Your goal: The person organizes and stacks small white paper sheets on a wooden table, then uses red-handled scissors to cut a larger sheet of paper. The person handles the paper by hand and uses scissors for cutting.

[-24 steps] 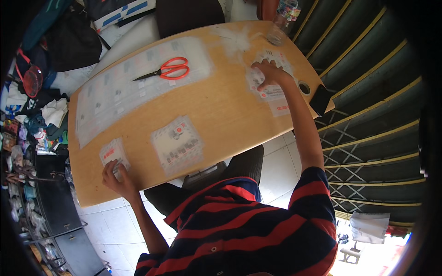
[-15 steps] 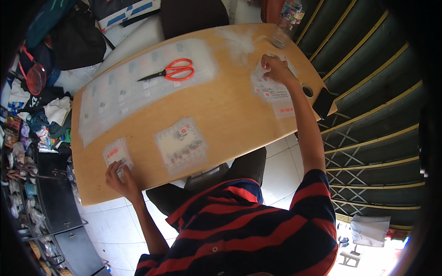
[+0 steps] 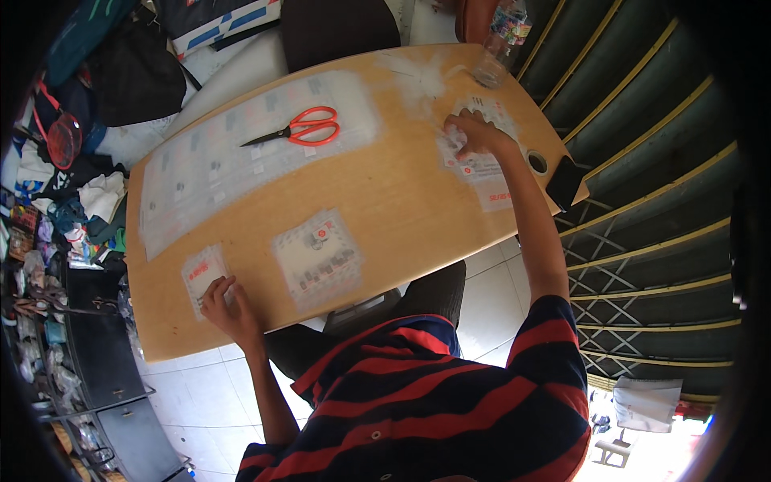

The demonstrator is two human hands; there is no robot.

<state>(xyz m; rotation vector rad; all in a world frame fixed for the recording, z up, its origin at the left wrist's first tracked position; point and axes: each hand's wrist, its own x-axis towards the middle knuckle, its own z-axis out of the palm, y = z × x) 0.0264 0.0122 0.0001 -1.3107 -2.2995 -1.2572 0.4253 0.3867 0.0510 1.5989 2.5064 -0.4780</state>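
Observation:
On the wooden table, my left hand (image 3: 230, 313) rests at the near edge of a small stack of printed clear plastic sheets (image 3: 206, 263). Its fingers are bent and a little apart, with nothing visibly gripped. Far to the right, my right hand (image 3: 479, 134) lies over a loose pile of similar printed plastic pieces (image 3: 485, 170). Thumb and fingers are spread and touch the pile; the fingertips partly hide what is under them. Between the hands, nearer me, sits a larger fanned stack of printed plastic sheets (image 3: 318, 257).
Red-handled scissors (image 3: 309, 128) lie on a long layer of printed plastic sheets (image 3: 189, 173). Thin clear scraps (image 3: 420, 79) sit at the far edge, near a plastic bottle (image 3: 499, 48). At the right edge are a tape roll (image 3: 536, 162) and a dark flat object (image 3: 565, 183).
My left hand has slid to the right, uncovering more of the small stack. My right hand has shifted slightly left and nearer to me over its pile.

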